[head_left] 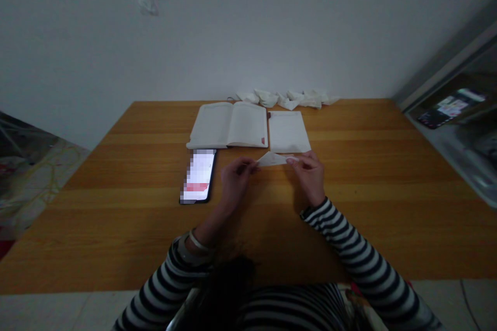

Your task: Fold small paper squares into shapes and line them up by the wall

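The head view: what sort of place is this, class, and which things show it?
Probably a study corner, perhaps at home: a wooden table bears an open notebook and a lit smartphone.

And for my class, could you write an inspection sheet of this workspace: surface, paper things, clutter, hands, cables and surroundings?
Surface: wooden table, before a pale wall.
Job's things: small folded paper; lined paper beside an open notebook; folded white pieces in a row along the far edge.
Clutter: phone, screen lit, on the near side of the notebook.
Hands: left hand pinches the folded paper's left end, right hand its right end.
Cables: none certain; a dark line on the floor may be a cord or seam.
Surroundings: clear plastic at upper left; device with a lit screen beyond the table's right side.
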The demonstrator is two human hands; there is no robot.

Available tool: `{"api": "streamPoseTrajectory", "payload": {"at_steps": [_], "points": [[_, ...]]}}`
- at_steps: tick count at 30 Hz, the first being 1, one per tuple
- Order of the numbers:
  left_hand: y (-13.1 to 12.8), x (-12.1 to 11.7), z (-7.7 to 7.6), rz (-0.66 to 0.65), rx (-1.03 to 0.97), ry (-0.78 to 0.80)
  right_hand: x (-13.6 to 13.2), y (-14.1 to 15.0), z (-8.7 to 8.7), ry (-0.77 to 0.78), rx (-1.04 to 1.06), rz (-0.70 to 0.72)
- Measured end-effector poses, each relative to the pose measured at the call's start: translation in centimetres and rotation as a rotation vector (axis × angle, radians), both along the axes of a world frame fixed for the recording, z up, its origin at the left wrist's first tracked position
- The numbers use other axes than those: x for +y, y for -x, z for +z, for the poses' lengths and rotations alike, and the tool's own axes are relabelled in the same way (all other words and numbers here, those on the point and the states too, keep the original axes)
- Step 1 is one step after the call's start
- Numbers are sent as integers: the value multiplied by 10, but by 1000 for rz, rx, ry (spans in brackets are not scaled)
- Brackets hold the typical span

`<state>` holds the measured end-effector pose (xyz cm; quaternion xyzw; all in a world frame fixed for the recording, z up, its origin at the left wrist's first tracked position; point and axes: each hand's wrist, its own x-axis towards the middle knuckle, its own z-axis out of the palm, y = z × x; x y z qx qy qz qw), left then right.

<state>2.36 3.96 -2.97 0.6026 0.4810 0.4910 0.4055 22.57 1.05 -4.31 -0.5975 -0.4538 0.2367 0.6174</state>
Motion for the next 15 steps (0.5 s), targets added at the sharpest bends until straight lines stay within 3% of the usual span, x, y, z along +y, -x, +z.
{"api": "streamPoseTrajectory", "payload": {"at_steps": [7, 15], "points": [[3, 5, -12, 41, 9, -73, -7, 9, 11, 295, 610, 308], [4, 1, -1, 60, 167, -256, -3, -4, 7, 433, 775, 429]]}}
